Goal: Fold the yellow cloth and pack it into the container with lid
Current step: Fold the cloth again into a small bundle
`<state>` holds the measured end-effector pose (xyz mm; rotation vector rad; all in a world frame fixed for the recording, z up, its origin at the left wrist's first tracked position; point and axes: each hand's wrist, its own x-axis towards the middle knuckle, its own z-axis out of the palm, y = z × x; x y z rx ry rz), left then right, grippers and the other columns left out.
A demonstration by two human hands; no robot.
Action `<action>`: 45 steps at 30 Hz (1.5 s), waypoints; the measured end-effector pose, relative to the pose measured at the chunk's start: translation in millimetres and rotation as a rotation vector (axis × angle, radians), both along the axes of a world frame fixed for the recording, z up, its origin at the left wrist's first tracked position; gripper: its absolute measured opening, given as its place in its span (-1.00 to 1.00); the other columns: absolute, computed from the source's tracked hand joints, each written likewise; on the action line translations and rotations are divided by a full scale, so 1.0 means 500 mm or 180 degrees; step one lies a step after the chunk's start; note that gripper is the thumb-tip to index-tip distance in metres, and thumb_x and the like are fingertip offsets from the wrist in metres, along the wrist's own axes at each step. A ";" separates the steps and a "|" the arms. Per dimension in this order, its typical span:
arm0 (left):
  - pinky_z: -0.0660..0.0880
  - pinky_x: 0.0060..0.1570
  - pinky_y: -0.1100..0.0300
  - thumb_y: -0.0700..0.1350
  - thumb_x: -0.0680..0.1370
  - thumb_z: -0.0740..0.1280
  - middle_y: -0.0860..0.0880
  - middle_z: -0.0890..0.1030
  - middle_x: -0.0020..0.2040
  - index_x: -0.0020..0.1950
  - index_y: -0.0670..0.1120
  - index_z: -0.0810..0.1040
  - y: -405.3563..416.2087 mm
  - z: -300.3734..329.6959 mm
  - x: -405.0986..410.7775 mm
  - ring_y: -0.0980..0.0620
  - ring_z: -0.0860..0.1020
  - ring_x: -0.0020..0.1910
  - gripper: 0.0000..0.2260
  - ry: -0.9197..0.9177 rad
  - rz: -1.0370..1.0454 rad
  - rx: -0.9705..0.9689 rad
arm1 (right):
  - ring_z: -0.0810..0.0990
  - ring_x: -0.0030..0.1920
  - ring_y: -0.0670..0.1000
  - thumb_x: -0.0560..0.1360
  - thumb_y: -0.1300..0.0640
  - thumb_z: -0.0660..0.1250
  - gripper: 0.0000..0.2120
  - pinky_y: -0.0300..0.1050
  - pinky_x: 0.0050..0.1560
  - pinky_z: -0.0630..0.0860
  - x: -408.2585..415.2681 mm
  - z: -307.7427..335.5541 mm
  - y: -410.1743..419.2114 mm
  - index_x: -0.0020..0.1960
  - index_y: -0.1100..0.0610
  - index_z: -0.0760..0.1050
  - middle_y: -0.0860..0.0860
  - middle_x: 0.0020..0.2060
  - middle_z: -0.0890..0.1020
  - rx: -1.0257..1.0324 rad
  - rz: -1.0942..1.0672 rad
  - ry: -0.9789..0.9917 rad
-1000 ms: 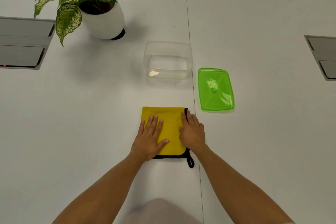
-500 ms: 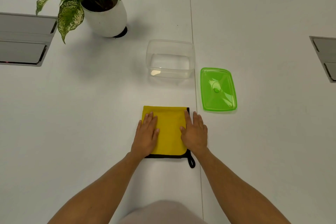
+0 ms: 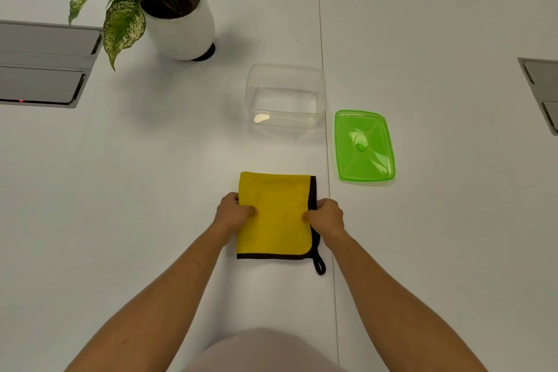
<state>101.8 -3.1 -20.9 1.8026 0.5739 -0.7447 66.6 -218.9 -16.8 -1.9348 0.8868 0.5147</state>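
The yellow cloth [image 3: 276, 214] lies folded into a rough square on the white table, with a black hem along its right and near edges and a black loop at its near right corner. My left hand [image 3: 234, 213] pinches the cloth's left edge, thumb on top. My right hand [image 3: 326, 216] pinches its right edge the same way. Beyond the cloth stands the clear plastic container [image 3: 286, 96], open and with nothing inside. The green lid [image 3: 363, 145] rests flat on the table to the container's right.
A potted plant [image 3: 178, 24] in a white pot stands at the back left. Grey recessed panels sit in the table at the far left [image 3: 42, 63] and far right [image 3: 540, 90]. A seam [image 3: 327, 145] runs down the table beside the container and cloth.
Both hands were lying flat on top of the cloth. They have slid outward to its left and right edges and closed on them. The cloth has stayed in place.
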 end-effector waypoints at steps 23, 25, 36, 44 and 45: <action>0.49 -0.01 0.08 -0.49 0.45 0.33 -0.18 0.60 0.04 -0.22 -0.18 0.59 0.053 0.048 0.001 -0.15 0.54 0.06 -0.78 -0.1032 -0.0593 -0.0716 | 0.63 0.00 0.09 0.43 0.56 0.15 -0.65 -0.16 0.00 0.59 -0.026 0.019 -0.060 -0.09 0.24 0.62 0.14 -0.05 0.66 0.1359 0.0173 -0.0967; 0.45 0.01 0.17 -0.48 0.40 0.38 -0.15 0.57 0.03 -0.19 -0.20 0.63 0.049 0.037 0.001 -0.12 0.52 0.05 -0.80 -0.1349 -0.0696 -0.0296 | 0.60 0.03 0.08 0.41 0.58 0.15 -0.64 -0.22 0.02 0.55 -0.026 0.016 -0.054 -0.09 0.24 0.62 0.15 -0.03 0.64 0.1101 0.0178 -0.1005; 0.49 -0.11 0.34 -0.43 0.47 0.24 -0.03 0.55 0.20 -0.15 -0.16 0.67 0.051 0.006 -0.006 0.00 0.50 0.15 -0.74 -0.0980 -0.0440 -0.0328 | 0.55 -0.06 0.04 0.36 0.58 0.15 -0.65 -0.23 0.05 0.50 -0.028 0.013 -0.046 -0.16 0.28 0.63 0.11 -0.07 0.54 0.0176 0.0482 -0.1330; 0.55 -0.19 0.11 -0.03 0.48 0.42 -0.12 0.64 -0.05 -0.06 -0.10 0.61 0.033 0.009 -0.018 -0.12 0.60 -0.05 -0.85 -0.0353 0.0130 -0.0789 | 0.61 -0.10 0.08 0.49 0.12 0.32 -0.91 -0.05 -0.28 0.59 -0.035 0.024 -0.031 -0.15 0.06 0.59 0.07 -0.14 0.64 0.1408 -0.0846 -0.0572; 0.54 -0.16 0.09 -0.07 0.47 0.44 -0.13 0.62 0.02 -0.02 -0.08 0.59 0.029 0.009 -0.019 -0.12 0.58 0.00 -0.86 -0.0328 0.0081 -0.0786 | 0.59 -0.10 0.06 0.46 0.16 0.37 -0.96 -0.07 -0.29 0.57 -0.039 0.025 -0.028 -0.12 0.04 0.58 0.05 -0.11 0.62 0.1431 -0.0785 -0.0600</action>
